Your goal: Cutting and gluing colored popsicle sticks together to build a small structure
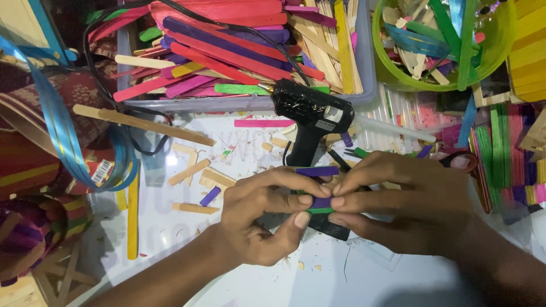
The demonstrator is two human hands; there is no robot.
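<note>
Two hands are meeting over the table: your left hand and right hand are both pinching a small purple-and-green stick piece, below a black glue gun.

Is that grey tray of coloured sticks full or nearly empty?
Full: the grey tray is heaped with coloured craft sticks rising above its rim.

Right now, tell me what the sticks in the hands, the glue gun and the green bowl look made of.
Sticks: thin wood, painted matte purple and green. Glue gun: black plastic, glossy highlights. Green bowl: translucent plastic; contents show through. Left hand and right hand pinch the sticks.
</note>
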